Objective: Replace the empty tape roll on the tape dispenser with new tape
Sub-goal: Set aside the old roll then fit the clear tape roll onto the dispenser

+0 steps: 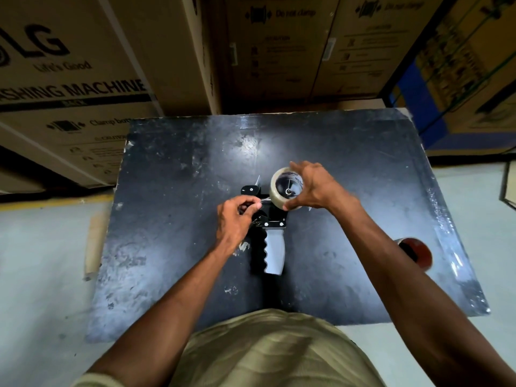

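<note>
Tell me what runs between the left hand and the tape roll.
In the head view, a thin strand of clear tape stretches from the left hand to the tape roll.

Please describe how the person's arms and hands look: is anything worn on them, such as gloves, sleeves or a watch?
Both arms are bare from the upper arm down, and the left hand and right hand wear no gloves. No watch, ring or band shows on either wrist. A khaki short sleeve is just visible at the left shoulder, matching the khaki shirt.

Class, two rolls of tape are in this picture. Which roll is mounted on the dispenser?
The clear tape roll, gripped by the right hand, sits on the black dispenser. The reddish-brown roll lies apart near the table's right edge.
</note>
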Tool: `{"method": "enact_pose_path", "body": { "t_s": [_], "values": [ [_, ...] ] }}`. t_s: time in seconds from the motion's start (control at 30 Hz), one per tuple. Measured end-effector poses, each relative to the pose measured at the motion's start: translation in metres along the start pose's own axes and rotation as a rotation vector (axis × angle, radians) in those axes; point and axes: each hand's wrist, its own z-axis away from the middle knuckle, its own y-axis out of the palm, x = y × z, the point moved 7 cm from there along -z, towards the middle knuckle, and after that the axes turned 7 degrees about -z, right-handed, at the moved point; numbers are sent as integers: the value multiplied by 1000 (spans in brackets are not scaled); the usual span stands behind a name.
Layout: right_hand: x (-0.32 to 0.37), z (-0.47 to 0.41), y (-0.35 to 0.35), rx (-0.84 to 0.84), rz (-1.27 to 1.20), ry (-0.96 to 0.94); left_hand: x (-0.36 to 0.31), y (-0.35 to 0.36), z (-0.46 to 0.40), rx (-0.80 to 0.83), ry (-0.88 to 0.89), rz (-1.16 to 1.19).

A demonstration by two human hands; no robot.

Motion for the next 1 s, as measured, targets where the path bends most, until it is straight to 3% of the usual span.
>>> {"method": "enact_pose_path", "body": {
  "t_s": [0.77,1.0],
  "values": [
    [1,-3,5,-147,-64,31,2,-3,0,-52,94,-80],
    [5,-6,-1,-110,-66,55,-1,-4,-4,13,123,-89]
  ]
}}
